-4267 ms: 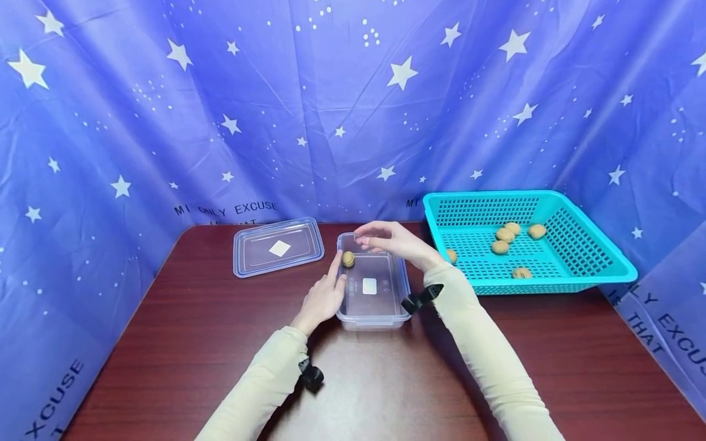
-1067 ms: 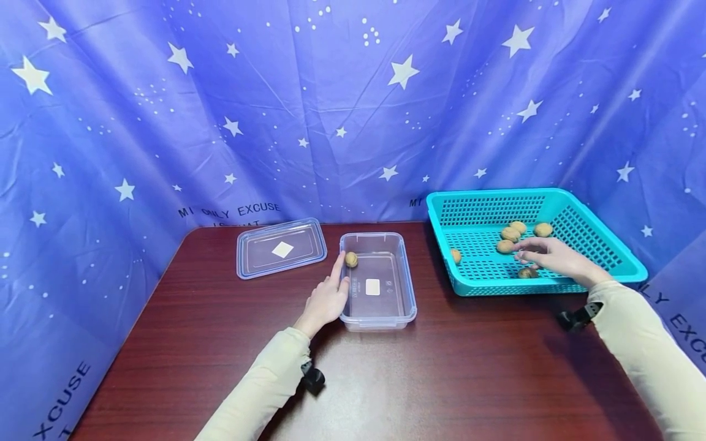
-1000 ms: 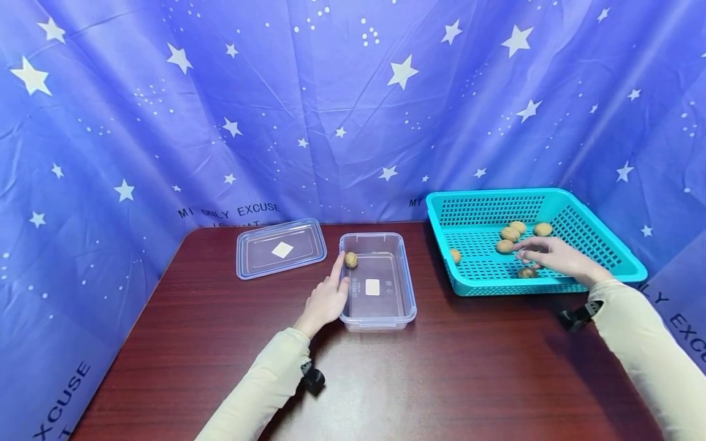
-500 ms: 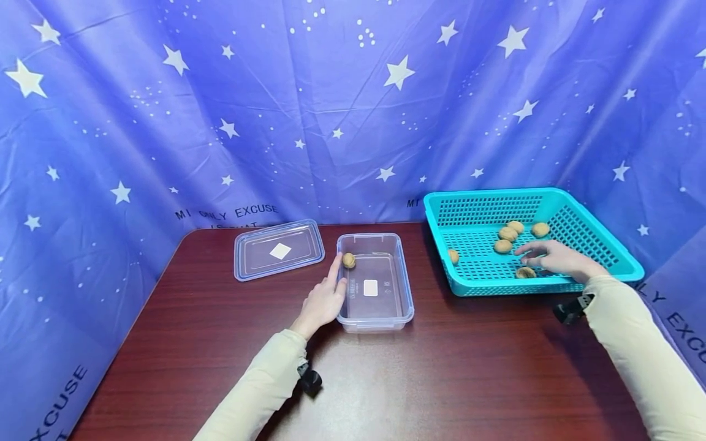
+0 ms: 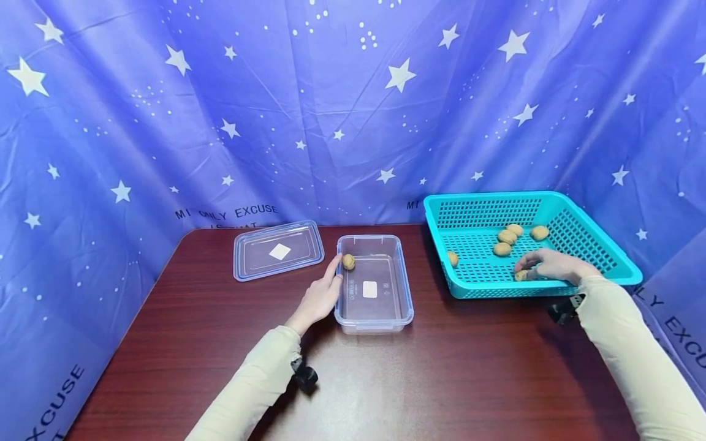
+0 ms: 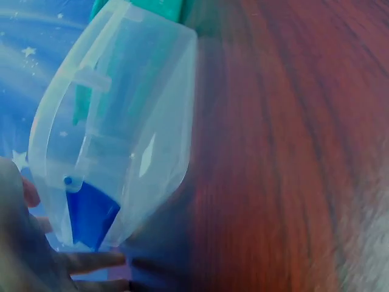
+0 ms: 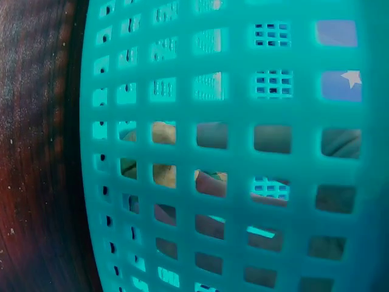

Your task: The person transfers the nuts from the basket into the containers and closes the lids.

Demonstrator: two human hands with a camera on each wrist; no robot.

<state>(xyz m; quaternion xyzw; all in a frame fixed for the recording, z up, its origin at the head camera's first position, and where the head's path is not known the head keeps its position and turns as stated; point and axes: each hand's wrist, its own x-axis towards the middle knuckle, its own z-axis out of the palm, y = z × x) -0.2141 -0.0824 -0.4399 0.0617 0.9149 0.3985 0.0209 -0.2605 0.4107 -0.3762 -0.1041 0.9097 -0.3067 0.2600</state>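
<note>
In the head view my left hand [image 5: 317, 297] lies against the left side of a clear plastic food container [image 5: 380, 311], fingers extended along its rim. One walnut [image 5: 349, 262] sits inside, by the left wall near those fingertips. On the right, my right hand [image 5: 556, 267] reaches into a turquoise basket [image 5: 480, 271] and pinches a walnut [image 5: 520, 276] close to the front wall. The right wrist view looks through the basket's holes [image 7: 273, 109] at parts of the fingers and the tan shell [image 7: 164, 175]. Much of that walnut is hidden by the fingers.
Several other walnuts lie in the basket, among them one walnut [image 5: 539, 233] toward the right and one walnut [image 5: 453, 259] at the left wall. A clear lid [image 5: 259, 257] rests on the dark red table [image 5: 441, 373] left of the container. A starry blue curtain [image 5: 353, 79] hangs behind.
My right hand moved from over the container to the basket, then lowered its fingers onto the front walnut. My left hand drew back slightly but stays at the container's side.
</note>
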